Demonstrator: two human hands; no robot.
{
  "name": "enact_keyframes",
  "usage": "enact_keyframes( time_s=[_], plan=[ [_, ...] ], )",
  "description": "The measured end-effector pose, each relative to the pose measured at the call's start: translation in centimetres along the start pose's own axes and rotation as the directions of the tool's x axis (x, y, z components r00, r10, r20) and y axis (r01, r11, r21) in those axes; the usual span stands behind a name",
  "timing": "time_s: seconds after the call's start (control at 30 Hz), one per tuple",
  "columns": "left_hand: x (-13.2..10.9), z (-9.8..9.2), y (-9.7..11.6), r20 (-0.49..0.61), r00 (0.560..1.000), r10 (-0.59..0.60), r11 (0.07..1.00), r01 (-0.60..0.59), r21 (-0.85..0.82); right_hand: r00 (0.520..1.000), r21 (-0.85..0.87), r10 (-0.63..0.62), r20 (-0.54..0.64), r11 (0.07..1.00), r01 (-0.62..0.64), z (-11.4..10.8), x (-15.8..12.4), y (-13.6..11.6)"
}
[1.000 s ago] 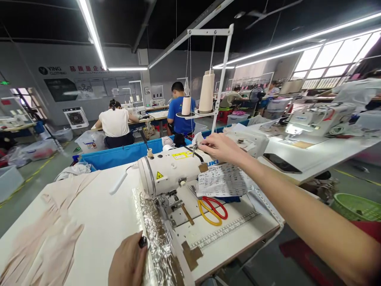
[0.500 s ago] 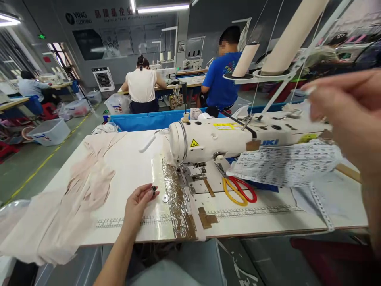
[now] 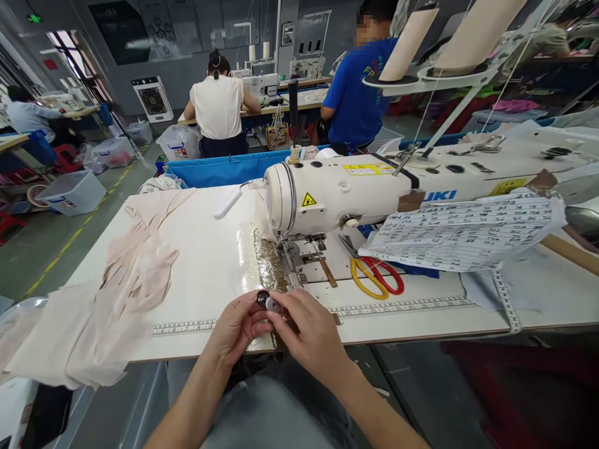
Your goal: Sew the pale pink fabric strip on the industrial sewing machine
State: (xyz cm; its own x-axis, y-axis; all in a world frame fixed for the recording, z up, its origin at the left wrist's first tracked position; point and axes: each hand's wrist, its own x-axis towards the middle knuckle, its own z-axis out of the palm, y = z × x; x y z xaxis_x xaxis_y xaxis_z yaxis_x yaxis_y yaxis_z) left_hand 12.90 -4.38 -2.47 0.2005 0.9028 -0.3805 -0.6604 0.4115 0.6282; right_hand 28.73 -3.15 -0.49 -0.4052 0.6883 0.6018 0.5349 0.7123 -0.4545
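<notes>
Just in front of the sewing machine (image 3: 322,196), my two hands meet above the table's near edge. My left hand (image 3: 236,327) pinches a small dark bobbin case (image 3: 262,297) between thumb and fingers. A pale round bobbin (image 3: 272,305) is in the fingertips of my right hand (image 3: 311,330), right beside the case. The two small parts are close together; whether one sits inside the other I cannot tell. My hands cover part of the shiny brown tape (image 3: 271,265) on the table.
Scissors (image 3: 374,277) with yellow and red handles lie right of the needle area. Pale pink fabric (image 3: 140,268) spreads over the left side. A handwritten sheet (image 3: 468,231) leans against the machine. Thread cones (image 3: 409,43) stand above. Other people sit at machines beyond.
My right hand has come down from the upper right to meet my left hand. The bobbin that lay on the table is now in my right fingers. The view has tilted down.
</notes>
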Motion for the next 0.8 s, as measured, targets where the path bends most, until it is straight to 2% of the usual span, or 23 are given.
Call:
enact_keyframes(
  time_s=[0.13,0.5,0.63,0.8],
  plan=[
    [-0.1,0.8,-0.2,0.018,0.999,0.041,0.988,-0.043,0.152,1.0,-0.069,-0.028,-0.011,0.997,0.027,-0.2,0.1,0.1],
    [-0.4,1.4,-0.8,0.008,0.987,0.16,0.954,-0.157,0.254,0.999,-0.219,-0.03,0.042,0.975,0.039,-0.4,0.2,0.1],
    [-0.7,1.5,-0.5,-0.014,0.977,0.213,0.934,-0.199,0.297,0.994,-0.246,-0.021,0.11,0.968,0.048,-0.6,0.4,-0.2],
    [-0.5,1.3,-0.5,-0.029,0.962,0.271,0.896,-0.242,0.372,0.969,-0.303,0.078,0.236,0.953,-0.003,-1.8,0.1,-0.3]
  ],
)
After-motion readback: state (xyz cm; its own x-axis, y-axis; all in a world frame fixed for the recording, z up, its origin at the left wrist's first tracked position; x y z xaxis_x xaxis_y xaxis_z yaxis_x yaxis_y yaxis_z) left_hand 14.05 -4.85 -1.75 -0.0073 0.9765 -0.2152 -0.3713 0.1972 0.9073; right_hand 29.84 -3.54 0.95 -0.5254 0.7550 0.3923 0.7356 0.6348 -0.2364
